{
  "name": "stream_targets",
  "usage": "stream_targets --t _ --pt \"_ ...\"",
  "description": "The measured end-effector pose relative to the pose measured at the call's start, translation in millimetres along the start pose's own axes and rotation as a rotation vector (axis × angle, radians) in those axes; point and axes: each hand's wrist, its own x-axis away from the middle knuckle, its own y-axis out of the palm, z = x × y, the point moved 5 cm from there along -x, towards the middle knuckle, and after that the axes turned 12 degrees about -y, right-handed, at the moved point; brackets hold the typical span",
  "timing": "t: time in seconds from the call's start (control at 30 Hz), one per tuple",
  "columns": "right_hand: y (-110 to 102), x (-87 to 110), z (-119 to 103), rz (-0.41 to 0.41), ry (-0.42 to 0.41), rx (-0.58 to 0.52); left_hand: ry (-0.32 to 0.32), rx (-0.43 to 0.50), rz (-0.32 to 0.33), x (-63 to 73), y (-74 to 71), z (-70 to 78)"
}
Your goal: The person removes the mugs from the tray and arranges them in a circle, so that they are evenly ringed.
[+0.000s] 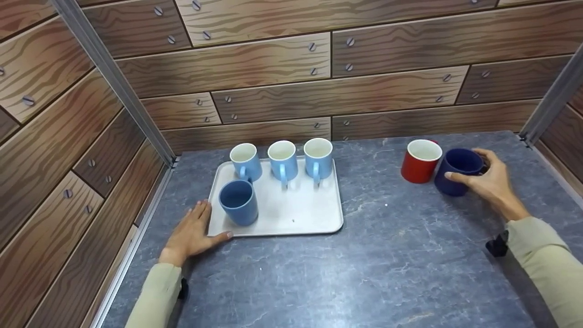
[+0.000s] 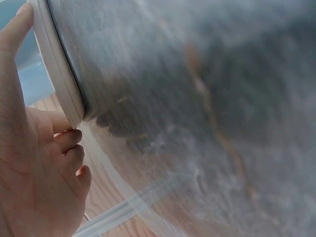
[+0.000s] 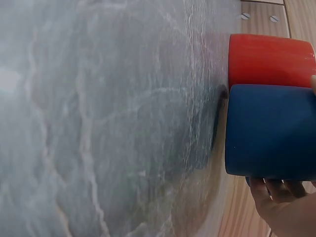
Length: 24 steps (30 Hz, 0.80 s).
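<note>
In the head view my right hand (image 1: pixel 494 182) grips a dark blue mug (image 1: pixel 451 184), thumb at the near side of its rim and fingers around the handle side. The mug is upright, close beside a red mug (image 1: pixel 416 166) with a white inside. The right wrist view shows the dark blue mug (image 3: pixel 271 133) in front of the red one (image 3: pixel 271 59). My left hand (image 1: pixel 193 232) lies at the near left corner of a white tray (image 1: pixel 300 209), thumb along the front rim, fingers by the left side. Near it on the tray stands a medium blue mug (image 1: pixel 248 209).
Along the tray's back edge stand three light blue mugs, left (image 1: pixel 248 168), middle (image 1: pixel 286 168) and right (image 1: pixel 320 166), handles facing me. A wood-patterned wall (image 1: pixel 273 109) closes off the back of the grey marbled table (image 1: pixel 319 278), with side walls left and right.
</note>
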Motion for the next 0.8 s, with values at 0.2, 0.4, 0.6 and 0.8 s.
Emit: stream_targets --t 0.2,0.4,0.6,0.8 --pt "4.8 -2.2 3.7 -0.041 0.034 -0.011 0.002 0.001 0.003 1.1 -1.1 0.6" --pt "6.1 -3.7 6.1 -0.048 0.053 -0.011 0.002 0.000 0.002 1.7 1.0 0.2" --pt "6.7 -5.8 6.1 -0.038 0.058 -0.004 0.012 0.001 0.014 2.1 -0.3 1.3" --pt "7.9 -6.5 7.0 -0.050 0.073 -0.009 0.011 0.005 0.013 2.9 -2.3 2.2"
